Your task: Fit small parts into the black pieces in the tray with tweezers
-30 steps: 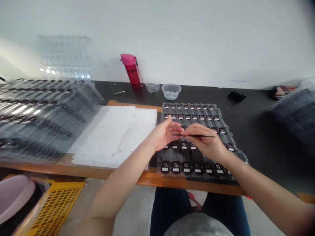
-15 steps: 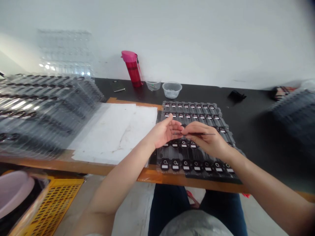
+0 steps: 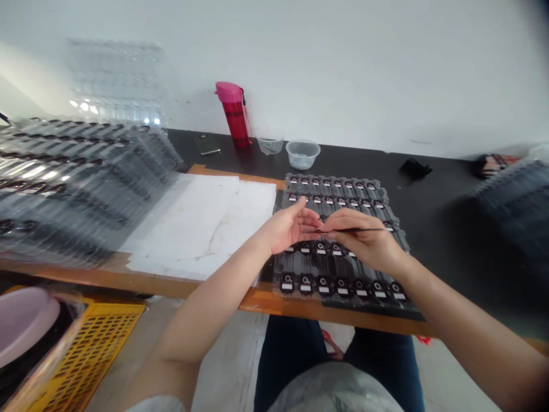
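Note:
My left hand is turned palm up over the tray, its thumb raised and its fingers loosely curved. Small bits may lie on its fingers, but they are too small to make out. Close against its fingertips, my right hand pinches a thin dark stick-like tool, whose tip points at the left fingers. Beneath both hands lies a clear plastic tray with rows of small black square pieces, each bearing a ring mark and a white label. The hands cover part of its middle rows.
White paper sheets lie left of the tray, beside stacked clear trays. Behind stand a pink bottle and two clear tubs. More stacked trays are at right. A yellow basket sits below the table edge.
The view has shifted slightly. The dark tool's rear end now lies a little further right, against my right hand. Both hands stay together over the tray.

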Tool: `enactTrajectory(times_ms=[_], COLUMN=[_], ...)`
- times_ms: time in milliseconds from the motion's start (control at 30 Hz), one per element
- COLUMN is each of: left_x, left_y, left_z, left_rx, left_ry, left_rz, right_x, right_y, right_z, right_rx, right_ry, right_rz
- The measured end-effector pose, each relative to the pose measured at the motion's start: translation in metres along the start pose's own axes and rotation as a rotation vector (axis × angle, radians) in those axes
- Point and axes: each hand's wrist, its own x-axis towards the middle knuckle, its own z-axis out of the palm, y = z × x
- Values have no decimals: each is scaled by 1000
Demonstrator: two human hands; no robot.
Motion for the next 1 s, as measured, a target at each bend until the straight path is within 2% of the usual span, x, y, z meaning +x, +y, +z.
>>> enactTrajectory(times_ms=[133, 233, 333, 467, 600, 733, 1000], left_x=[2, 1, -6, -19, -25, -26, -26], left_y=[0, 5, 11, 12, 5, 2, 2], left_z=[-3, -9, -15, -20, -24, -25, -27], left_rx=[154, 481, 821, 1096, 1183, 1270, 1359], left_ry=[82, 220, 341, 337, 389, 470, 473], left_rz=[77, 231, 351, 365, 322, 339, 314], right_x=[-2, -3, -4, -4, -3, -2, -3], right_y=[-1, -4, -6, -2, 3, 5, 9], right_z=[9, 19, 30, 42, 49, 51, 54], right_rx=[243, 422, 449, 402, 358, 291, 314], right_ry=[173, 254, 249, 203, 166, 150, 116], right_rz=[114, 198, 293, 354, 341, 320, 305])
